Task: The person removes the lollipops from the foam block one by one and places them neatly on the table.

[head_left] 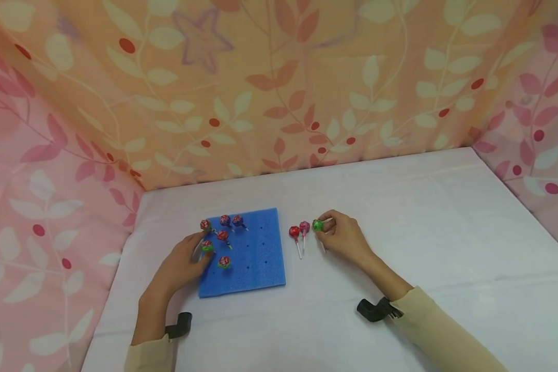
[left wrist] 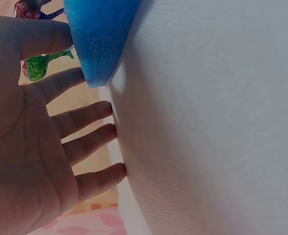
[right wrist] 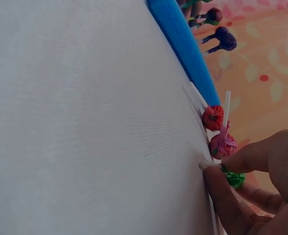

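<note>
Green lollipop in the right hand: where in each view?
Head: green lollipop just right of and below centre, in the right hand.
Left wrist: not in it.
Right wrist: lower right, same hand.
Shared landmark: blue board, in all three.

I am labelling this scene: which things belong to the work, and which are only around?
Work:
blue square foam board
six round lollipops on it
round red lollipop
round pink lollipop
round green lollipop

Around:
orange floral cloth backdrop
black curved wrist pieces
</note>
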Action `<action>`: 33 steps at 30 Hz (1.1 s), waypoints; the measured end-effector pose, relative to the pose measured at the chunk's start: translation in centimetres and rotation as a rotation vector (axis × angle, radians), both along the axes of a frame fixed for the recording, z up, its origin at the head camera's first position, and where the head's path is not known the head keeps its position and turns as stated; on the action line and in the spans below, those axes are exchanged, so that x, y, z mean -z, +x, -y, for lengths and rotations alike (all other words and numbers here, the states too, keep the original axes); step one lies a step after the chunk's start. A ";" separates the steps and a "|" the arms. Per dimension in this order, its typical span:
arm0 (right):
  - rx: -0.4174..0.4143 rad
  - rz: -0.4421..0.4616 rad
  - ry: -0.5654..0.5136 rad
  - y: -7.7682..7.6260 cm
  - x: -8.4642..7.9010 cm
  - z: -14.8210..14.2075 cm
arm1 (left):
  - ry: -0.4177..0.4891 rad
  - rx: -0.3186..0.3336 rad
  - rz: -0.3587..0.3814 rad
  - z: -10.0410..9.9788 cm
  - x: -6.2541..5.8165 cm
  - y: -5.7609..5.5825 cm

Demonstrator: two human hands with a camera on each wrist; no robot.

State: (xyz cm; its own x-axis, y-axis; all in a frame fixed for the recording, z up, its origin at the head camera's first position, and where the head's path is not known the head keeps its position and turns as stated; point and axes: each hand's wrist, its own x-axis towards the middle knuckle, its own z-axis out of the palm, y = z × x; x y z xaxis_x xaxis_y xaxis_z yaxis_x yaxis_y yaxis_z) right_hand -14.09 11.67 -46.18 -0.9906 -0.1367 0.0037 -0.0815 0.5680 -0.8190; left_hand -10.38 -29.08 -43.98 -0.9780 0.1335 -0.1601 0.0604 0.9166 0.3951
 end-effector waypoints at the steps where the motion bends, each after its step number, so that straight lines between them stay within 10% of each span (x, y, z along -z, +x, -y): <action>1: 0.001 0.003 0.001 0.0 0.1 0.0 | 0.000 0.001 -0.001 0.0 0.0 0.0; 33: 0.072 -0.176 -0.049 0.9 -1.7 0.5 | 0.002 0.002 0.006 -0.2 -0.2 0.2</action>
State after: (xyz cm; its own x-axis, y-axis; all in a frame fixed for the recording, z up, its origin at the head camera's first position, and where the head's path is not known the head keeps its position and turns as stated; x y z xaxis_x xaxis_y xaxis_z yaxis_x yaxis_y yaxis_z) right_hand -13.15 11.15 -44.51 -0.9814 -0.0605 0.1822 -0.1859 0.5374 -0.8226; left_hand -10.15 -28.86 -43.76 -0.9768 0.1354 -0.1660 0.0595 0.9160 0.3969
